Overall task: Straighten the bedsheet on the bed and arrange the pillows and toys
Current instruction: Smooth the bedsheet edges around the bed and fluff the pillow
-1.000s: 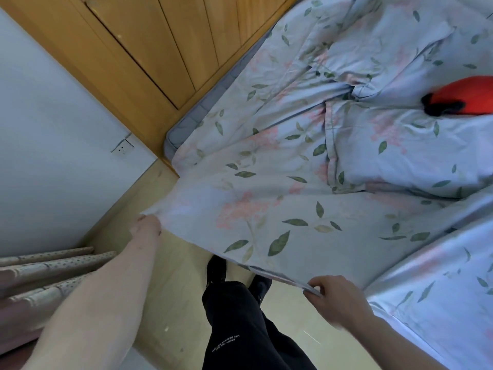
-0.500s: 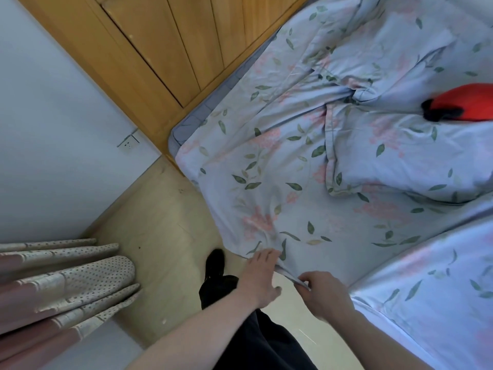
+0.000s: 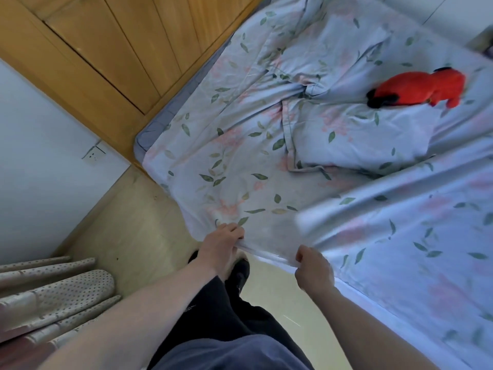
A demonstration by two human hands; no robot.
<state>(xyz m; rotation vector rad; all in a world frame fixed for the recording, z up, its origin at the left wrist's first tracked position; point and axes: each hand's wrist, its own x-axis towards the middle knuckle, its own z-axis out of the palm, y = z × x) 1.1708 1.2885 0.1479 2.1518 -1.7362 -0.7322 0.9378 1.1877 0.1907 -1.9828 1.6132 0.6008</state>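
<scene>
From the head view, looking down at the corner of the bed (image 3: 149,134), a pale blue bedsheet (image 3: 240,166) printed with green leaves and pink flowers lies over the mattress, creased and bunched near the middle. The left hand (image 3: 221,244) grips the sheet's near edge, fingers curled over the fabric where it hangs off the bed. The right hand (image 3: 313,271) pinches the same edge just beside it, fist closed round the hem (this part is slightly blurred). Between the hands the edge is drawn into a taut line.

A pillow (image 3: 360,140) in matching fabric rests farther up the bed, and a red plush toy (image 3: 424,88) with a black part lies on its far side, touching it. A wooden wardrobe (image 3: 120,49) stands along the bed's far side. A wall socket (image 3: 93,154) and dotted curtains (image 3: 53,297) sit to the left, over a pale floor (image 3: 138,231).
</scene>
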